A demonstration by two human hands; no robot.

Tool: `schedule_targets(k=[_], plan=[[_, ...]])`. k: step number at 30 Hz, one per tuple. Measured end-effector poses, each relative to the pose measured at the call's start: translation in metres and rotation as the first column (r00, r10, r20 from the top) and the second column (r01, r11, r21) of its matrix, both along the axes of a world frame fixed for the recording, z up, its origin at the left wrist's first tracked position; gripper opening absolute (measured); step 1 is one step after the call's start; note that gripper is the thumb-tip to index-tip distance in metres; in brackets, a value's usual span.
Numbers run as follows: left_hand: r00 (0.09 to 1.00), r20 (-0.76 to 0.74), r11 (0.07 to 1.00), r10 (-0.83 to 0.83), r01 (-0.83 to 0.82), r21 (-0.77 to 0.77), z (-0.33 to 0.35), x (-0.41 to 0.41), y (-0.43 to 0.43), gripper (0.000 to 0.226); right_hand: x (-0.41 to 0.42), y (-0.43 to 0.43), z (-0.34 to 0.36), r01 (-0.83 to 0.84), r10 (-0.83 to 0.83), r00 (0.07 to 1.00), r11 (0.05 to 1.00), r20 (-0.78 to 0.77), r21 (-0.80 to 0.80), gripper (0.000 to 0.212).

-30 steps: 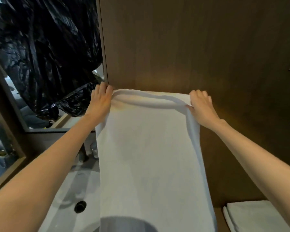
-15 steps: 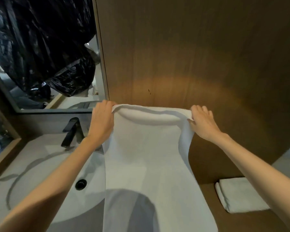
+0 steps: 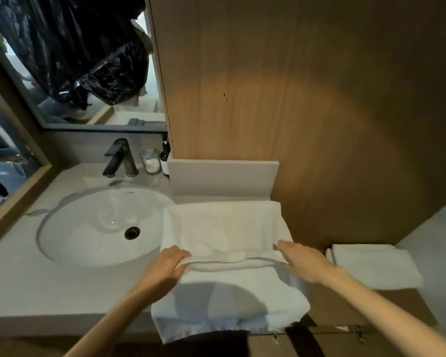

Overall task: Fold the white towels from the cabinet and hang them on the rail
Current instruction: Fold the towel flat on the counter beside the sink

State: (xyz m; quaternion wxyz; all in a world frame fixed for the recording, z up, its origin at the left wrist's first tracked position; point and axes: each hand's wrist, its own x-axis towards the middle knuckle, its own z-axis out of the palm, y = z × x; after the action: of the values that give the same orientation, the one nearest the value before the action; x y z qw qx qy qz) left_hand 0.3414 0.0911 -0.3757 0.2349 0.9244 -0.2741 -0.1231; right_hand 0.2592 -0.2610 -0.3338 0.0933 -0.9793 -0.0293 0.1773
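- The white towel (image 3: 224, 228) lies spread on the tabletop (image 3: 23, 287) just right of the sink (image 3: 93, 228). Its far edge is against the low grey upstand, and its near end hangs over the front edge.
- A raised fold runs across the towel from one of my hands to the other.
- My left hand (image 3: 169, 265) holds the left end of that fold. The fingers (image 3: 183, 253) are curled over the top and clamped on the cloth.
- My right hand (image 3: 305, 262) holds the right end. The hand is blurred, but its fingers (image 3: 285, 246) lie over the fold with the thumb tucked beneath, pinching the cloth.
- A folded towel (image 3: 373, 266) sits on the brown shelf to my right, apart from the one I hold.
- Behind the sink stand a black tap (image 3: 117, 157), a glass (image 3: 150, 161) and a dark bottle (image 3: 165, 153).
- A black plastic bag (image 3: 88, 47) shows in the mirror above.
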Motion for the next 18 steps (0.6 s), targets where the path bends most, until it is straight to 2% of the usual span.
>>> schedule_targets(k=[2, 3, 4, 6, 8, 10, 14, 18], plan=[[0.999, -0.009, 0.994, -0.035, 0.035, 0.107, -0.034, -0.026, 0.007, 0.032, -0.015, 0.005, -0.022, -0.03, 0.03, 0.998, 1.0, -0.055, 0.008, 0.012], [0.999, 0.024, 0.988, -0.033, 0.029, 0.151, -0.049, -0.037, 0.009, 0.034, -0.02, 0.006, -0.033, -0.026, 0.028, 0.997, 0.999, -0.07, 0.031, 0.018], [0.997, 0.075, 0.985, -0.027, 0.013, 0.17, -0.063, -0.046, 0.01, 0.038, -0.025, 0.007, -0.044, -0.031, 0.034, 0.996, 0.998, -0.08, 0.046, 0.032], [0.994, 0.113, 0.98, 0.015, -0.037, 0.194, -0.073, -0.057, 0.004, 0.046, -0.033, 0.011, -0.06, -0.082, 0.078, 0.99, 0.996, -0.118, -0.029, 0.057], [0.989, 0.141, 0.98, 0.035, -0.061, 0.189, -0.075, -0.056, -0.002, 0.063, -0.037, 0.019, -0.067, -0.082, 0.069, 0.989, 0.992, -0.132, -0.096, 0.066], [0.989, 0.137, 0.983, 0.06, -0.082, 0.163, -0.072, -0.047, -0.005, 0.062, -0.035, 0.024, -0.067, -0.061, 0.049, 0.991, 0.993, -0.121, -0.098, 0.068], [0.995, 0.06, 0.953, 0.077, -0.092, 0.289, -0.069, -0.017, -0.012, 0.056, -0.018, 0.023, -0.068, -0.021, 0.012, 0.994, 0.996, -0.108, -0.082, 0.066], [0.986, 0.154, 0.953, 0.063, -0.106, 0.286, -0.068, 0.014, -0.019, 0.061, 0.006, 0.025, -0.07, 0.049, -0.056, 0.993, 0.996, -0.1, -0.072, 0.064]])
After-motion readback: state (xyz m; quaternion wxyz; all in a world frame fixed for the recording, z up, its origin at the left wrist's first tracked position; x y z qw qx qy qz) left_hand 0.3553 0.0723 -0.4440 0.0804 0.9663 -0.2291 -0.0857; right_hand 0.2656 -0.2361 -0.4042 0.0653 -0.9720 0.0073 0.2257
